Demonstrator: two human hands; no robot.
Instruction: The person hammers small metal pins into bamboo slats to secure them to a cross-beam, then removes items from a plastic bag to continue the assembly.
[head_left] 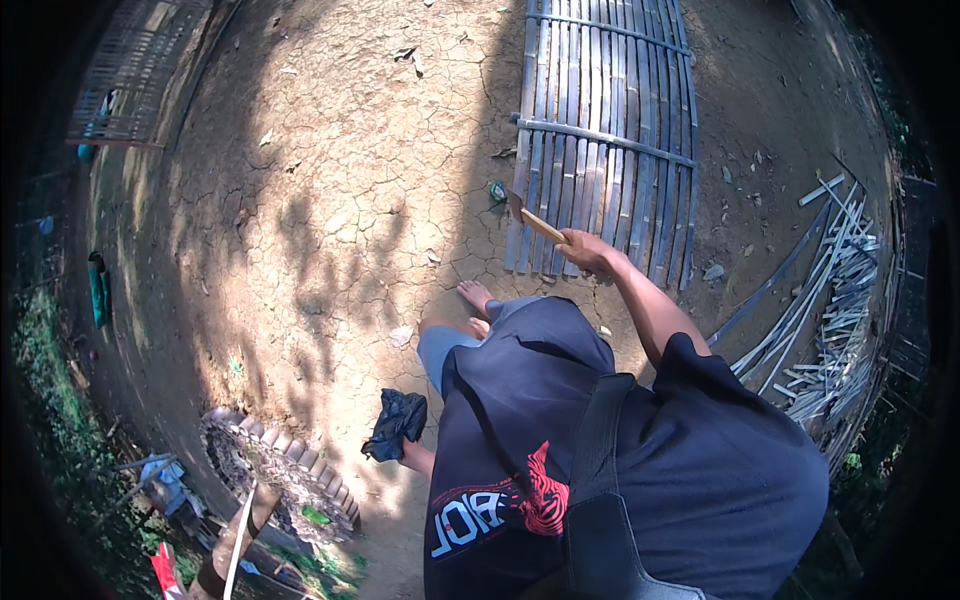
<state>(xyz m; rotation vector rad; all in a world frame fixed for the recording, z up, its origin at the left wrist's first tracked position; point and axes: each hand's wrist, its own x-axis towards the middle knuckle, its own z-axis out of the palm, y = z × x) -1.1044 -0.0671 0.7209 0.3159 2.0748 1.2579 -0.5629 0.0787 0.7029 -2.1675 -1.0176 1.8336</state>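
Out ahead, my right hand grips a light wooden handle; it belongs to a tool with a dark, narrow head whose exact kind I cannot make out. That head hangs over the near left corner of a bamboo slat panel, beside a small green and white object on the ground. Low on my left side, my left hand is closed on a crumpled black plastic bag, which hides most of its fingers. My bare feet show on the cracked earth between the two hands.
Several pale bamboo strips lie heaped at the right. At lower left, a round bed edged with brown segments stands near a post. Another slatted frame is far left. Dry leaves dot the ground.
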